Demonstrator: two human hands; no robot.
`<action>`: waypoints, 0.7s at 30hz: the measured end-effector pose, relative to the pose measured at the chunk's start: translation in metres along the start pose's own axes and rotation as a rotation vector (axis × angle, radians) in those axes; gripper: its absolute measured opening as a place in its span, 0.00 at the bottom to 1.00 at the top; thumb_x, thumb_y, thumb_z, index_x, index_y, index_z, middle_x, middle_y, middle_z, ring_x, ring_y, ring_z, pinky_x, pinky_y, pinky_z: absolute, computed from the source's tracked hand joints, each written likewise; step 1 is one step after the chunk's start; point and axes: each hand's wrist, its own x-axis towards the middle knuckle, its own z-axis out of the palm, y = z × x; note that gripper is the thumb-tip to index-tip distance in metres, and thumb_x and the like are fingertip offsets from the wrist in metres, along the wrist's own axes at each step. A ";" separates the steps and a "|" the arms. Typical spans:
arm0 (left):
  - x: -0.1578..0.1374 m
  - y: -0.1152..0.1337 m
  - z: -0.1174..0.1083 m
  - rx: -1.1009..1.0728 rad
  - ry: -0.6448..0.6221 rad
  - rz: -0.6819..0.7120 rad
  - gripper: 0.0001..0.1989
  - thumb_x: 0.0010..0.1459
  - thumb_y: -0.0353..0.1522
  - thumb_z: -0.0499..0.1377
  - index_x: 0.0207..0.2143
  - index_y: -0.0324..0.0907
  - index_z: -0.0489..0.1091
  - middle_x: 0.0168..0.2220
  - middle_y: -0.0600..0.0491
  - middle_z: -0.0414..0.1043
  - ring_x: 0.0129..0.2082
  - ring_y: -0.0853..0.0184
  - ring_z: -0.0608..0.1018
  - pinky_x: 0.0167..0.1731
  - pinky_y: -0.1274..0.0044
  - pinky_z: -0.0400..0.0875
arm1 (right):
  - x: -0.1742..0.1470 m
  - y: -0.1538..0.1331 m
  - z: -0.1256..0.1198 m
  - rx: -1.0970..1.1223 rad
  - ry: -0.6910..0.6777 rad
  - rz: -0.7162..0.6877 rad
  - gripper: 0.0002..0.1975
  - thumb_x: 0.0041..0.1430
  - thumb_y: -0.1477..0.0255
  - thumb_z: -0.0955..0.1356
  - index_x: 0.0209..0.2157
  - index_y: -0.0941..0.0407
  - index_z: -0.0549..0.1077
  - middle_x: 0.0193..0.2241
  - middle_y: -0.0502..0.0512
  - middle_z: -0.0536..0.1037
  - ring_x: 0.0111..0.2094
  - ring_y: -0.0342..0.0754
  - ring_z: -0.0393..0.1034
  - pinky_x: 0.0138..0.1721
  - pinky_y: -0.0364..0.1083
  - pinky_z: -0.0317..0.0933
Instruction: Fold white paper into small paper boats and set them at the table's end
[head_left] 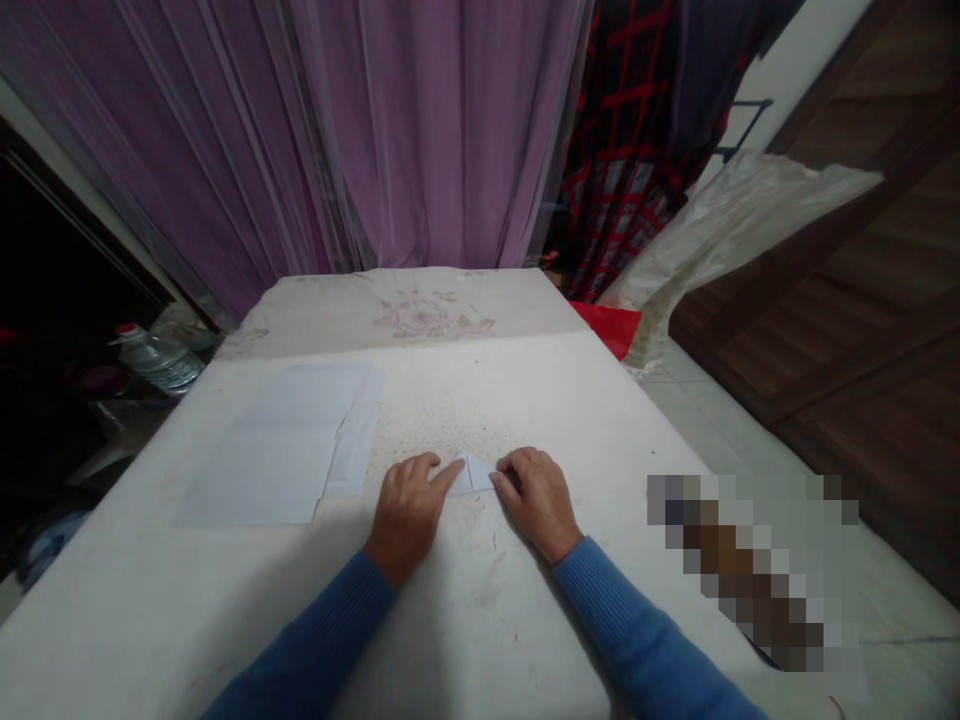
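A small piece of folded white paper (480,477) with a peaked top and a crease down its middle lies on the table between my two hands. My left hand (407,508) is at its left side, thumb stretched onto the paper and the other fingers curled. At the right corner, my right hand (541,497) pinches the paper between thumb and fingers. Its fingertips partly hide that corner. Both wrists rest low over the white tabletop (495,620).
Flat white sheets (270,450) lie on the table to the left. A large clear bottle (161,362) with a red cap stands beyond the left edge. Purple curtains (442,130) hang behind the table. A red item (611,328) and plastic sheeting (720,220) are off the right edge.
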 end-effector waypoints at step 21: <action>-0.005 -0.008 0.001 -0.113 -0.198 0.222 0.23 0.65 0.38 0.53 0.61 0.43 0.62 0.61 0.48 0.65 0.64 0.57 0.63 0.65 0.55 0.45 | -0.018 -0.021 -0.005 -0.102 -0.055 -0.283 0.16 0.66 0.69 0.63 0.54 0.54 0.71 0.54 0.61 0.73 0.58 0.56 0.62 0.58 0.58 0.51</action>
